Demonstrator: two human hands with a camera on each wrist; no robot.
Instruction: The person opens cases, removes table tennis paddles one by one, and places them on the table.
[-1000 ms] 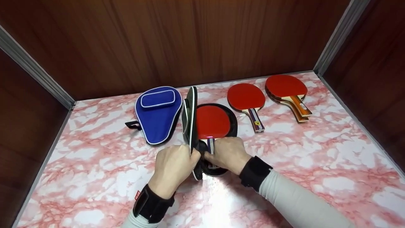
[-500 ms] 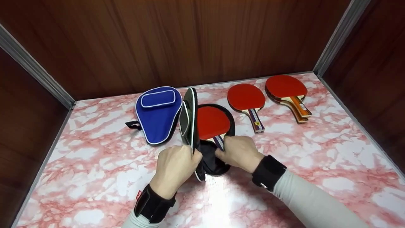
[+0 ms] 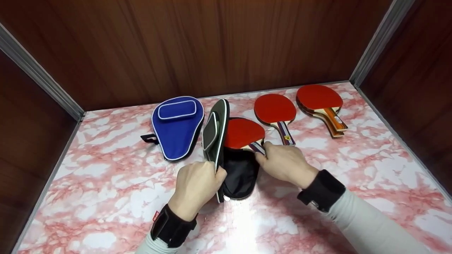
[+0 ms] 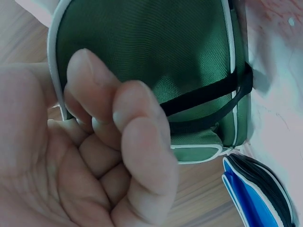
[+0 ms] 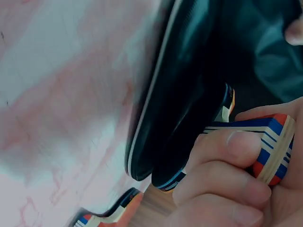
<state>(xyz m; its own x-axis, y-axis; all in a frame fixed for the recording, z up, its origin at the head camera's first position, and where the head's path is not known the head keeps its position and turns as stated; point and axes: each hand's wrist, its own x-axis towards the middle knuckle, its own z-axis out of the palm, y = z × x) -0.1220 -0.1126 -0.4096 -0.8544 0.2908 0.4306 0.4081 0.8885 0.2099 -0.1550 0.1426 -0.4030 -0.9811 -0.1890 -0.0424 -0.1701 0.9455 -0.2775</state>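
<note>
My left hand [image 3: 196, 188] pinches the edge of a green paddle case's raised lid [image 3: 210, 135], which stands nearly upright. White piping and a black strap show on the case [image 4: 142, 42] in the left wrist view. The case's black inside [image 3: 242, 176] lies open on the right. My right hand [image 3: 287, 164] grips the striped handle [image 5: 274, 146] of a red table tennis paddle [image 3: 244, 133]. The paddle tilts, its blade over the upper part of the case and its handle beyond the right rim. The lid hides the blade's left edge.
A blue paddle case [image 3: 178, 134] lies left of the green one. Another red paddle [image 3: 275, 108] lies to the right, and two stacked paddles [image 3: 319, 97] sit at the far right. Brown wooden panels [image 3: 219, 46] wall in the marbled table [image 3: 116, 197].
My right hand has moved right and slightly up with the paddle. The paddle's handle has swung right, out of the case's lower part. The left hand keeps its hold on the lid.
</note>
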